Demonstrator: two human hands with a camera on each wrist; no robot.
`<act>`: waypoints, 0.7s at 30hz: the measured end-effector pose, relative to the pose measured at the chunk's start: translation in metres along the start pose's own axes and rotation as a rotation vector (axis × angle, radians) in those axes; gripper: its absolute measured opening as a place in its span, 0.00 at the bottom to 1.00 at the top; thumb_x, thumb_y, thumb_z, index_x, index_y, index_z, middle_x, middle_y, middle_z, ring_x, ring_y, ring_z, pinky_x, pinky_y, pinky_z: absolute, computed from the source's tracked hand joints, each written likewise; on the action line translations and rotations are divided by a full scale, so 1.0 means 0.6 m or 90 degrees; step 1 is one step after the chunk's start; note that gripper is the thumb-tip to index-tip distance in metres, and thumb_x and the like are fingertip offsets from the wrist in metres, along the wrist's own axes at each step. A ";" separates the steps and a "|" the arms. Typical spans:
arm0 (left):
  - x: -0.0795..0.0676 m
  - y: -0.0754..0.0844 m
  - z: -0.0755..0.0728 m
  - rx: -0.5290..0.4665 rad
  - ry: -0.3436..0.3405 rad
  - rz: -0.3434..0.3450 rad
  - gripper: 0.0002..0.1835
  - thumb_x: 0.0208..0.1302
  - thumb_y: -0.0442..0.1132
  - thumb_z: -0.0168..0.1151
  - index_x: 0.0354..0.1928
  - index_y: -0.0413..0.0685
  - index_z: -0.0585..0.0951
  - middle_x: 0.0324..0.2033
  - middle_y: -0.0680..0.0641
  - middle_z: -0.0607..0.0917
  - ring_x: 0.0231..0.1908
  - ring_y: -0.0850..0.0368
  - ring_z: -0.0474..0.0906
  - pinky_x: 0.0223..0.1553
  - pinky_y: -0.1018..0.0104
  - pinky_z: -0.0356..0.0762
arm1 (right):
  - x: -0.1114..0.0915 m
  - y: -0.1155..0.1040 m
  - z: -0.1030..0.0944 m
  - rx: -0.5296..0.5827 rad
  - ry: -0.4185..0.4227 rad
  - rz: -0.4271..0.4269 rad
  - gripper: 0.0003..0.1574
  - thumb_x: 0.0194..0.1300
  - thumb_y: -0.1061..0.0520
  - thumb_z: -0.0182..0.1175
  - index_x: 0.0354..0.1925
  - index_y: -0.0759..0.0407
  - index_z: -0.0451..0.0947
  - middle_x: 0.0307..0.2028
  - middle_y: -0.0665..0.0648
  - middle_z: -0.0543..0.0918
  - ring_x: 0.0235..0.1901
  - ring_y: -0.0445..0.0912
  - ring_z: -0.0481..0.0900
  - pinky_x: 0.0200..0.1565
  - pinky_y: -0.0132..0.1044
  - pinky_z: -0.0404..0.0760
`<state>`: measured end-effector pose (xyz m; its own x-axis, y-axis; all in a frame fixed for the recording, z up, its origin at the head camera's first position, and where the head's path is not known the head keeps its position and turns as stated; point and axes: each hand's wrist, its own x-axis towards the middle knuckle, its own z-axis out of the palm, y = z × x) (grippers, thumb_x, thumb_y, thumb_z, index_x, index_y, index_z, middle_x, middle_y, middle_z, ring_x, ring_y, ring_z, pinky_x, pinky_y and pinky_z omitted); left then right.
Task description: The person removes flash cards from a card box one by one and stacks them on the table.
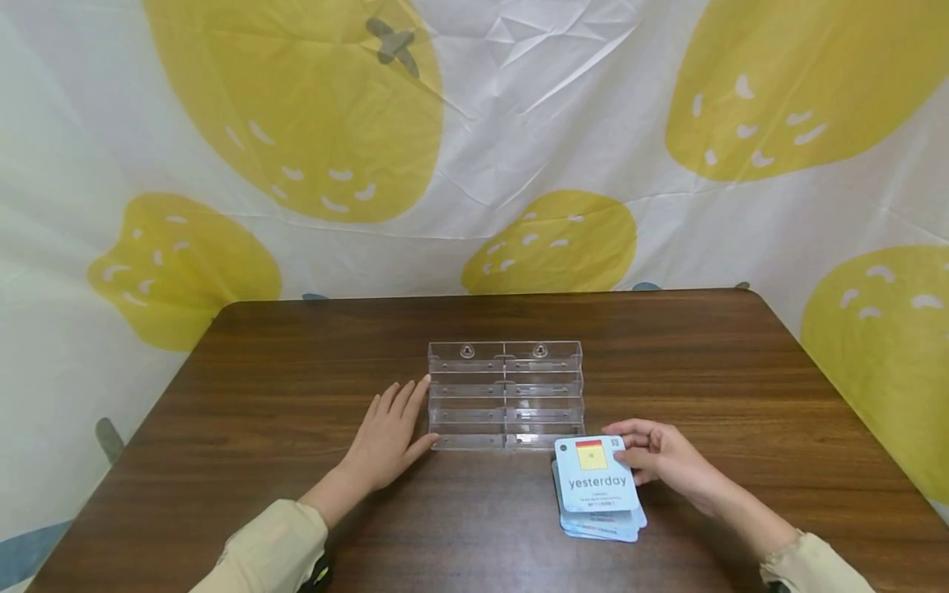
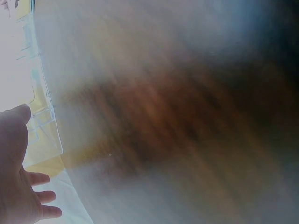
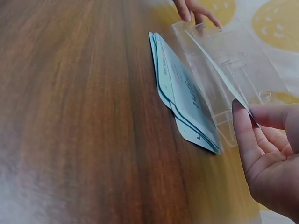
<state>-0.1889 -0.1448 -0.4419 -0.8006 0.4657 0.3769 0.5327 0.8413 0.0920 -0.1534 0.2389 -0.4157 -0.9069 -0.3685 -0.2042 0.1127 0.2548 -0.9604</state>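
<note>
A clear plastic rack (image 1: 507, 403) with two columns of stepped pockets lies on the wooden table. Fingers spread, my left hand (image 1: 389, 436) rests at the rack's left side, its thumb and a fingertip touching the edge. My right hand (image 1: 667, 461) pinches a light blue flash card (image 1: 596, 494) reading "yesterday" between thumb and fingers. Beneath that card is a loose stack of similar cards (image 3: 180, 93) on the table. In the right wrist view the pinched card is lifted and tilted, apart from the stack.
The dark wooden table (image 1: 245, 412) reaches back to a white cloth (image 1: 356, 255) printed with big yellow fruit, which hangs behind it and along both sides. The left wrist view is mostly blurred.
</note>
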 end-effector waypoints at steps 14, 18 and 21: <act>0.002 0.003 -0.005 0.003 -0.034 -0.019 0.42 0.59 0.54 0.57 0.68 0.43 0.52 0.57 0.35 0.69 0.58 0.35 0.62 0.56 0.41 0.60 | 0.000 0.016 0.001 -0.012 -0.003 0.056 0.30 0.58 0.63 0.58 0.55 0.79 0.63 0.38 0.59 0.79 0.34 0.46 0.79 0.31 0.38 0.81; 0.002 0.003 -0.004 0.003 -0.038 -0.023 0.42 0.59 0.54 0.57 0.68 0.44 0.51 0.58 0.35 0.69 0.58 0.36 0.61 0.57 0.41 0.60 | -0.001 0.016 0.002 -0.018 -0.007 0.058 0.30 0.58 0.62 0.59 0.55 0.78 0.64 0.38 0.58 0.79 0.34 0.46 0.79 0.31 0.38 0.81; 0.002 0.003 -0.004 0.000 -0.041 -0.027 0.42 0.59 0.54 0.57 0.69 0.44 0.51 0.58 0.35 0.68 0.59 0.36 0.61 0.57 0.41 0.60 | -0.001 0.017 0.002 -0.029 -0.003 0.056 0.31 0.57 0.62 0.60 0.55 0.77 0.65 0.38 0.58 0.79 0.34 0.46 0.79 0.32 0.39 0.80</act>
<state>-0.1880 -0.1432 -0.4391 -0.8388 0.4459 0.3122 0.4975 0.8608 0.1071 -0.1510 0.2404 -0.4256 -0.8926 -0.3467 -0.2882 0.1732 0.3264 -0.9292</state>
